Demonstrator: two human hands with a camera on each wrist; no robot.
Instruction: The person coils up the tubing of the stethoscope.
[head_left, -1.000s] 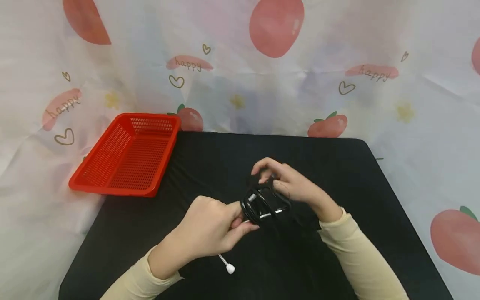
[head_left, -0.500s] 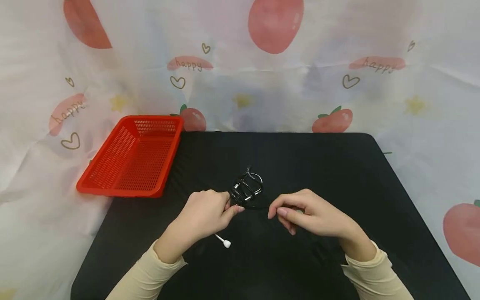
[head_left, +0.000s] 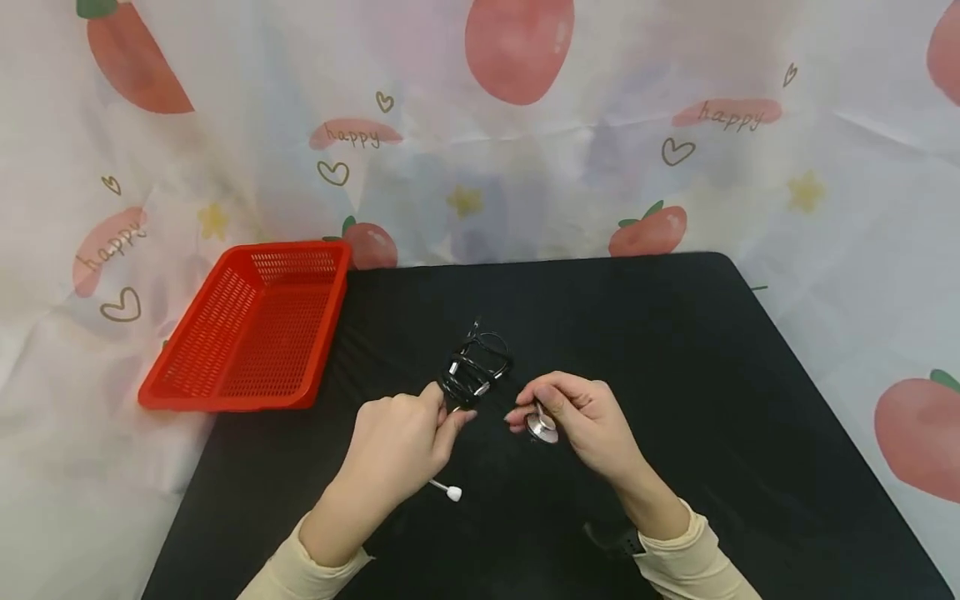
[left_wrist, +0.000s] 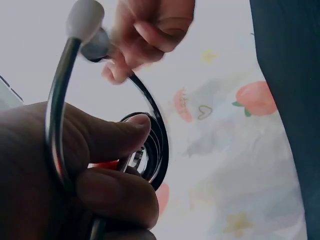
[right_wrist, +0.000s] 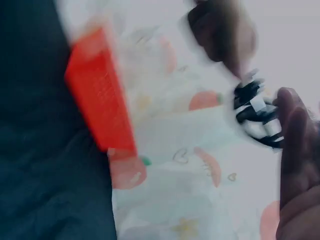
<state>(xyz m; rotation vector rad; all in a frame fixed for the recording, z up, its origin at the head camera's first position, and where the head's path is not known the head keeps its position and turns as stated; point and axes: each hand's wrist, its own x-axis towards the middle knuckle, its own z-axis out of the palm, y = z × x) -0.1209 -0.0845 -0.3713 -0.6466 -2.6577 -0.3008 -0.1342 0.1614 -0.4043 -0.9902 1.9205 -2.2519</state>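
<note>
A stethoscope (head_left: 474, 367), its black tubing wound in a coil, is held up over the table. My left hand (head_left: 393, 442) grips it by the metal ear tubes, thumb pressed along the near side of the coil. One white ear tip (head_left: 453, 493) sticks out below this hand and looms large in the left wrist view. Right of the coil, my right hand (head_left: 588, 425) pinches the round silver chest piece (head_left: 542, 427) between thumb and fingers. A length of tubing (left_wrist: 150, 100) runs from the coil up to that hand in the left wrist view. The right wrist view is blurred.
A red plastic basket (head_left: 318, 358) with slotted sides sits at the table's back left corner. Black cloth covers the table (head_left: 637, 325). Behind it hangs a white curtain (head_left: 555, 183) printed with fruit and hearts.
My right hand has left the coil, swung right and toward me, then come back slightly left with the chest piece now showing in its fingers. My left hand keeps its grip and has shifted left.
</note>
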